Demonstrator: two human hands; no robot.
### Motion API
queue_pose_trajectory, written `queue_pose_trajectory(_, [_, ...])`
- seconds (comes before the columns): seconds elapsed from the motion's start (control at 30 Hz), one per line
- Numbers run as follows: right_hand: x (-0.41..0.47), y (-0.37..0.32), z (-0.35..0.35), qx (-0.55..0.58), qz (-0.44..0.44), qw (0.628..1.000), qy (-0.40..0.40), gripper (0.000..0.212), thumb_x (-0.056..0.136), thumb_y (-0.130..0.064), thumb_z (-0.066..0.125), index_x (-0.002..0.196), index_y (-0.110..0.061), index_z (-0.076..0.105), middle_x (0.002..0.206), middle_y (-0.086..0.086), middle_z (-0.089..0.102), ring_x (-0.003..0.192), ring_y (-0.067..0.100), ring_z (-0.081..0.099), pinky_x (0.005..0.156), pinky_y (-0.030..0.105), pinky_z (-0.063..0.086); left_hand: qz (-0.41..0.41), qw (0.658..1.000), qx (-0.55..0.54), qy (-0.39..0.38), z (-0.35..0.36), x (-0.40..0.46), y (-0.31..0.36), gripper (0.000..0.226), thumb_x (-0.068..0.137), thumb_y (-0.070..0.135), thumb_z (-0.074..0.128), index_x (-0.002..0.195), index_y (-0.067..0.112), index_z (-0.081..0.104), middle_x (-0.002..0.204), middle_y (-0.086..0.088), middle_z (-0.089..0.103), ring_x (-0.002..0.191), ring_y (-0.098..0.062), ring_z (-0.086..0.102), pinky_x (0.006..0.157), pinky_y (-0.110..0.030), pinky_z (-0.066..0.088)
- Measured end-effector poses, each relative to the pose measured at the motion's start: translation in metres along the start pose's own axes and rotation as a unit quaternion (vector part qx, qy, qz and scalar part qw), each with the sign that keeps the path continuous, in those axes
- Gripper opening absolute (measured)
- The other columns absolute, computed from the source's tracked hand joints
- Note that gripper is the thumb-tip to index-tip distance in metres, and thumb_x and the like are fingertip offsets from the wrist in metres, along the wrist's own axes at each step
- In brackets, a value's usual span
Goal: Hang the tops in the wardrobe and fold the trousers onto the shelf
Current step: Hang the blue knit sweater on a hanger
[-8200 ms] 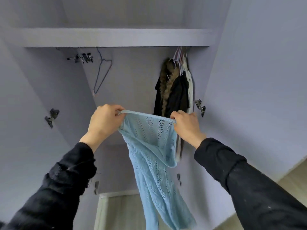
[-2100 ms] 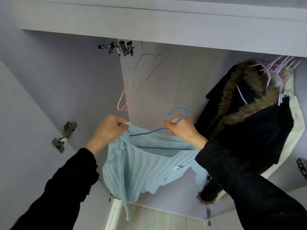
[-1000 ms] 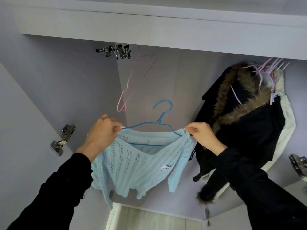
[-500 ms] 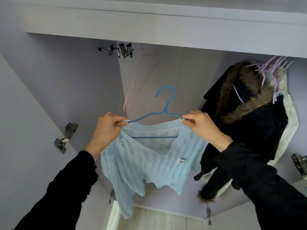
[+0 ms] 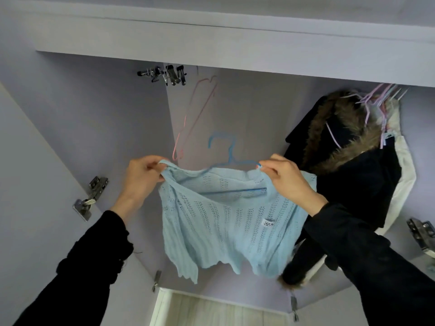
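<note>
The pale blue top hangs across between her hands, left hand and right hand each pinching a shoulder, the blue hanger hook rising midway, nearer the right hand, below the wardrobe's top.

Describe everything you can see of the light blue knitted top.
The top is pale blue, an openwork knit with lacy vertical stripes and a small white label near one side. It hangs crumpled, hem wavy, on a blue hanger held up inside the wardrobe. The left hand pinches one shoulder, the right hand the other. Its right edge lies against a dark coat.
</note>
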State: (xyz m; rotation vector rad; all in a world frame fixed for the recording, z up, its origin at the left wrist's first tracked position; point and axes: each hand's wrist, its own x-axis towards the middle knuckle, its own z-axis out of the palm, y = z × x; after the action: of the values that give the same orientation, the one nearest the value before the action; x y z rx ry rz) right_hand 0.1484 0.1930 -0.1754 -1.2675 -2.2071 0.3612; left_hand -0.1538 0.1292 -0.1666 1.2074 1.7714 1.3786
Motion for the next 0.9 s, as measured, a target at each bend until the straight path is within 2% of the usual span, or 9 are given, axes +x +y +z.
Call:
queue_pose_trajectory(0.13, [0.005,-0.006,-0.002,0.086,0.037,0.996,0.007,0.020,0.093,-0.006,0.055,0.106,-0.004,0.070,0.075,-0.010,0.043,0.063,-0.004,0.047,0.062,0.010,0.033,0.060,0.995,0.066,-0.050,0.008,-0.002,0.002,0.031,0.089,0.002,0.058,0.077,0.028,0.070,0.069,0.020,0.067,0.067,0.005,0.059,0.075,-0.022,0.050])
queue_pose_trajectory(0.2, [0.002,-0.007,0.000,0.101,0.039,0.994,-0.002,0.020,0.093,-0.006,0.055,0.107,-0.003,0.069,0.076,-0.010,0.044,0.063,-0.004,0.047,0.064,0.012,0.033,0.097,0.987,0.120,-0.054,0.013,-0.003,0.004,0.021,0.088,0.005,0.061,0.089,0.021,0.074,0.079,0.012,0.068,0.065,0.011,0.057,0.071,-0.009,0.043])
queue_pose_trajectory(0.27, [0.000,-0.005,0.002,0.136,0.061,0.989,0.013,0.020,0.092,-0.004,0.055,0.108,-0.002,0.068,0.075,-0.008,0.044,0.062,-0.004,0.046,0.064,0.011,0.033,0.130,0.977,0.158,-0.057,0.017,-0.008,0.007,0.021,0.087,0.008,0.063,0.105,0.015,0.072,0.089,0.005,0.066,0.075,0.001,0.060,0.070,-0.001,0.038])
queue_pose_trajectory(0.4, [-0.003,0.008,-0.004,0.181,0.111,0.975,0.067,0.019,0.091,-0.003,0.056,0.105,-0.001,0.069,0.077,-0.005,0.051,0.064,-0.008,0.049,0.067,0.007,0.034,0.175,0.967,0.186,0.004,0.012,-0.003,-0.016,0.061,0.081,0.012,0.072,0.137,0.020,0.047,0.128,-0.005,0.049,0.117,-0.024,0.048,0.104,-0.032,0.035])
queue_pose_trajectory(0.5, [-0.008,0.017,-0.014,0.221,0.130,0.963,0.083,0.018,0.091,-0.001,0.055,0.102,-0.005,0.069,0.090,0.016,0.060,0.069,-0.005,0.050,0.071,0.005,0.035,0.018,0.990,0.141,-0.013,0.004,0.004,-0.040,0.088,0.080,0.009,0.073,0.149,0.018,0.020,0.143,-0.010,0.036,0.130,-0.028,0.039,0.108,-0.042,0.033])
queue_pose_trajectory(0.63, [-0.013,0.020,-0.022,0.258,0.125,0.954,0.089,0.020,0.092,-0.002,0.054,0.094,-0.018,0.067,0.103,0.029,0.057,0.084,0.011,0.051,0.076,0.013,0.037,-0.063,0.994,0.058,-0.070,0.015,0.008,-0.044,0.077,0.082,0.008,0.070,0.144,0.010,0.025,0.118,-0.008,0.052,0.111,-0.025,0.052,0.093,-0.038,0.044])
queue_pose_trajectory(0.77, [-0.019,0.026,-0.025,0.292,0.129,0.944,0.077,0.026,0.093,-0.004,0.053,0.091,-0.026,0.067,0.105,0.029,0.056,0.087,0.019,0.050,0.081,0.028,0.038,-0.032,0.995,0.069,-0.066,0.021,0.014,-0.035,0.016,0.089,0.011,0.062,0.104,0.012,0.055,0.101,-0.007,0.061,0.090,-0.023,0.058,0.079,-0.034,0.047])
queue_pose_trajectory(0.83, [-0.022,0.035,-0.025,0.282,0.144,0.945,0.080,0.022,0.093,-0.004,0.053,0.093,-0.021,0.067,0.105,0.026,0.059,0.088,0.017,0.052,0.080,0.021,0.039,0.013,0.997,0.080,-0.022,0.014,0.019,-0.031,0.009,0.092,0.008,0.055,0.085,0.013,0.058,0.084,-0.008,0.060,0.078,-0.019,0.054,0.066,-0.029,0.044])
queue_pose_trajectory(0.9, [-0.024,0.046,-0.025,0.237,0.155,0.955,0.086,0.019,0.093,-0.003,0.054,0.095,-0.016,0.067,0.102,0.021,0.061,0.089,0.016,0.054,0.076,0.009,0.038,0.050,0.995,0.073,0.041,0.000,0.026,-0.022,0.011,0.093,0.006,0.053,0.089,0.012,0.062,0.076,-0.004,0.058,0.075,-0.018,0.051,0.061,-0.024,0.042])
